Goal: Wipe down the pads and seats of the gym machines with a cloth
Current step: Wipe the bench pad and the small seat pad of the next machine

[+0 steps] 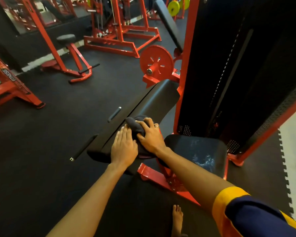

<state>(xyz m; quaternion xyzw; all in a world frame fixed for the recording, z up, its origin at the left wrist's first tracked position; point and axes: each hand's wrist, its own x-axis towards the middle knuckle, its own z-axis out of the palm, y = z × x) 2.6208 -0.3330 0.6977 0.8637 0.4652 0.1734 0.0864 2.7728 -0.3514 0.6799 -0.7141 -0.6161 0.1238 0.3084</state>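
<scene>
R hand (150,135) grips the bunched dark cloth (135,126) on the long black pad (154,100), near the pad's close end. L hand (124,145) lies flat, fingers straight, on the pad just beside the cloth. Pad's long axis runs away up-right from both hands, so open length prob lies ahead; worn seat (200,151) sits just right of pad.

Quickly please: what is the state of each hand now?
Left hand: open, flat on the pad.
Right hand: closed, gripping the cloth.
</scene>
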